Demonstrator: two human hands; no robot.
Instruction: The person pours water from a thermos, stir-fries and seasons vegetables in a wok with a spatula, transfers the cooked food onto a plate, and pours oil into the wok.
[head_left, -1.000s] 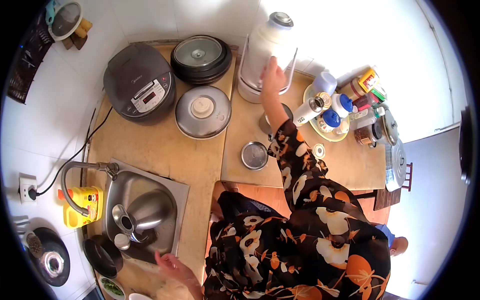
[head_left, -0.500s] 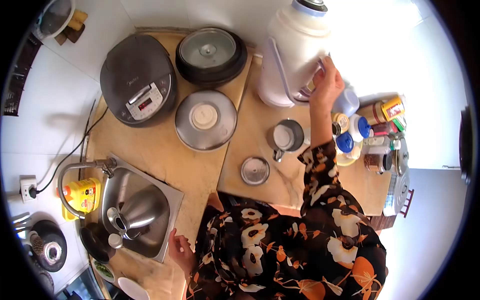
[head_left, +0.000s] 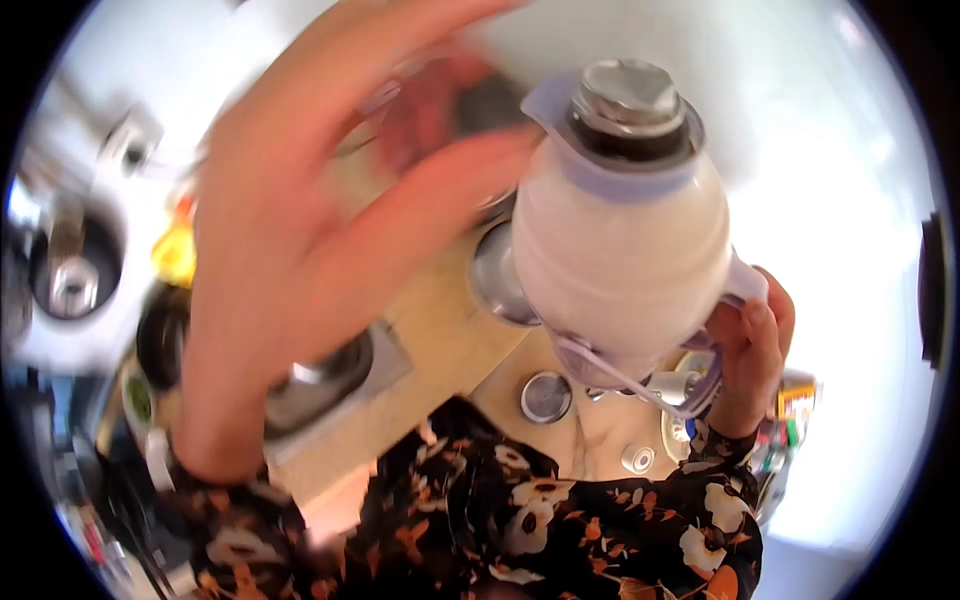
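A large cream thermos flask [head_left: 620, 250] with a lilac collar and spout is raised close to the camera. My right hand [head_left: 752, 350] is wrapped round its side handle. A silvery stopper [head_left: 628, 95] sits in the flask's mouth. The wire-like lilac carrying handle [head_left: 630, 383] hangs down at its lower front. Left of the flask, my left hand [head_left: 310, 210] is lifted very near the camera, blurred, with thumb and fingers apart and nothing between them. Its fingertips are near the flask's collar; some run out of view.
On the counter [head_left: 440, 365] below lie a round metal lid [head_left: 546, 397] and a small white cap [head_left: 638, 459]. A lidded metal pot [head_left: 500, 275] is partly behind the flask. The sink [head_left: 385, 370] is at left; several jars and packets [head_left: 795, 400] stand at right.
My right hand has lifted the flask off the counter and brought it nearer the camera. My left hand has risen from beside the sink to near the flask's top. The view has shifted.
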